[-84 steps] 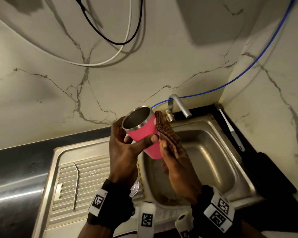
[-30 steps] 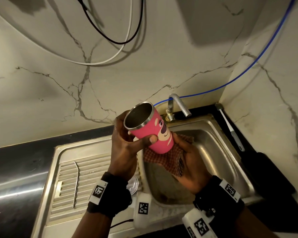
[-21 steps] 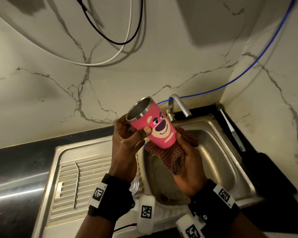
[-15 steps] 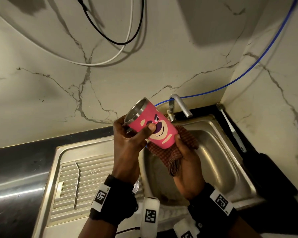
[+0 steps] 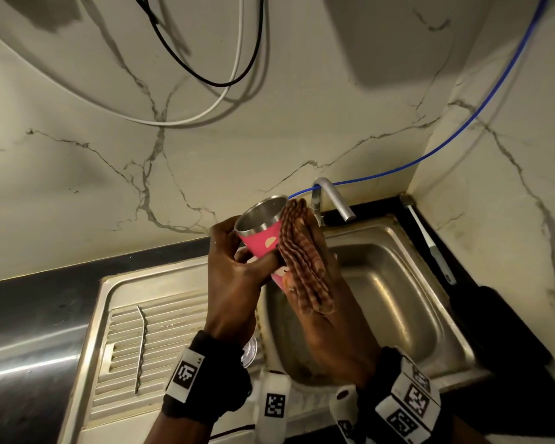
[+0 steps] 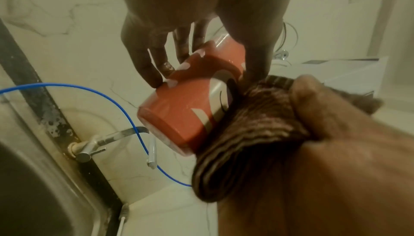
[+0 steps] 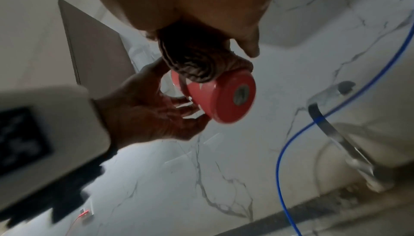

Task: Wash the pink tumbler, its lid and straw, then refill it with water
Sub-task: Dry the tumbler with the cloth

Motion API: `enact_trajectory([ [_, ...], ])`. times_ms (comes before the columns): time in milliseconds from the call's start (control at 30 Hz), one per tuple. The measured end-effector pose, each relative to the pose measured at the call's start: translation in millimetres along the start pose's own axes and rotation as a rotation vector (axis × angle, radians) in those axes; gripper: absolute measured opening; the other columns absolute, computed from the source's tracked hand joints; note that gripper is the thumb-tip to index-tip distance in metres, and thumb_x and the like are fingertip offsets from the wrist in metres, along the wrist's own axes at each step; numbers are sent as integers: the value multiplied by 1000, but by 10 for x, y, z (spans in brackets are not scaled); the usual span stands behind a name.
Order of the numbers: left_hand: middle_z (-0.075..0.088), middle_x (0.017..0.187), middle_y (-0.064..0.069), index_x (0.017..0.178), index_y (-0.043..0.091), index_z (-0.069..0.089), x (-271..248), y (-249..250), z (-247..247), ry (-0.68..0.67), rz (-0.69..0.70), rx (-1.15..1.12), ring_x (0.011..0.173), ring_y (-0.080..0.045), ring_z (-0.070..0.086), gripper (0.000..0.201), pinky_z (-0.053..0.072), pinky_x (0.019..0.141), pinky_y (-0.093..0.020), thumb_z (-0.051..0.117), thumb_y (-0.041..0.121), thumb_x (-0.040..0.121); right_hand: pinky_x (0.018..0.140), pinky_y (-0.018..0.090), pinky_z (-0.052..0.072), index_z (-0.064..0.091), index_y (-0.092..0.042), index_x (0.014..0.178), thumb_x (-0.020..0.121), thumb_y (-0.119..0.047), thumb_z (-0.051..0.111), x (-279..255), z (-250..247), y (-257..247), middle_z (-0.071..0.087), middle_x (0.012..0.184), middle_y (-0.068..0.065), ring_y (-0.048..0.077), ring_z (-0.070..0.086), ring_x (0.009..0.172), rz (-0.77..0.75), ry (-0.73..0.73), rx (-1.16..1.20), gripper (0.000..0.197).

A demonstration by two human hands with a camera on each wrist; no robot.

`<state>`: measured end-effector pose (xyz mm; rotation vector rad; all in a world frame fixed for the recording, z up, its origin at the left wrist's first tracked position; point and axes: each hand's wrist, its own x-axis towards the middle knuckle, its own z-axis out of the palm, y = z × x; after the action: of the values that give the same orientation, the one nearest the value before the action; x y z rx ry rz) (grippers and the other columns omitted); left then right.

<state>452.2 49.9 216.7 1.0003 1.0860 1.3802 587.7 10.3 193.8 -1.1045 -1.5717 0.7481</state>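
Veined marble walls (image 5: pixel 77 193) (2 of them) back a steel sink (image 5: pixel 398 299).

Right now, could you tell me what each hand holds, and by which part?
The left hand grips the pink tumbler round its upper wall, below the rim; the right hand holds a folded cloth against its side.

head view down over sink (image 5: pixel 398 299), wrist views close, facing the wall (image 6: pixel 67 27), sharing tumbler (image 6: pixel 183 112) and tap (image 6: pixel 96 144)
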Motion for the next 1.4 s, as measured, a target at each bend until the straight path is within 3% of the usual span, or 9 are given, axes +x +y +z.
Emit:
enact_trajectory([
  [200,74,126,-4,130,18,60,-67,1,4,-65,104,64,119,-31,70,82,62,89,-51,94,21,55,109,40,50,40,-54,143,103,-54,47,277,-75,-130,51,153,-2,12,55,136,125,10,176,40],
  [300,72,128,-5,129,16,60,-35,42,-23,-70,181,31,120,-32,69,80,61,89,-53,94,19,56,103,23,50,53,-35,145,108,-43,45,257,-79,-69,61,141,-8,0,58,129,137,65,328,39],
  [467,74,120,-1,123,23,63,23,107,-56,-37,189,29,111,-27,72,72,61,84,-41,92,23,57,80,23,51,61,-42,131,96,-59,52,-83,-60,42,72,107,-12,4,68,99,213,-7,385,40],
  [667,74,123,-1,126,26,64,-72,15,-29,-122,144,114,114,-27,72,74,63,88,-46,94,19,58,84,-2,41,55,-14,143,111,-27,46,172,-162,-52,64,94,-46,-27,57,95,169,-51,303,36],
  [767,73,126,-1,132,18,61,-94,42,12,-152,188,102,118,-25,71,81,62,86,-33,95,22,59,82,16,56,71,-48,114,100,-42,44,404,-256,-95,76,103,-25,-1,72,99,180,82,491,31],
  [900,71,129,-4,135,11,58,-63,23,16,-119,263,51,121,-28,68,82,62,80,-30,93,4,61,90,38,61,70,-27,124,105,-37,41,439,-167,8,75,122,6,26,72,113,235,100,634,36],
  [1033,72,126,-3,131,17,61,-53,8,-20,-70,279,6,117,-26,70,77,62,78,-28,91,19,60,89,39,61,80,-33,105,103,-28,44,363,-84,158,78,112,5,22,75,103,384,144,773,37],
  [1200,70,127,-5,132,17,60,-19,-65,-59,-16,268,-24,114,-23,69,77,60,81,-28,90,19,61,100,71,47,67,-14,125,109,-32,44,237,-114,203,66,134,22,42,68,115,577,84,1060,34],
  [1400,65,136,-16,145,8,52,11,-150,-117,4,207,-94,120,-33,66,88,59,89,-39,87,18,65,92,57,57,57,-1,135,109,-39,40,187,-128,174,61,137,30,45,68,114,732,5,1357,49],
])
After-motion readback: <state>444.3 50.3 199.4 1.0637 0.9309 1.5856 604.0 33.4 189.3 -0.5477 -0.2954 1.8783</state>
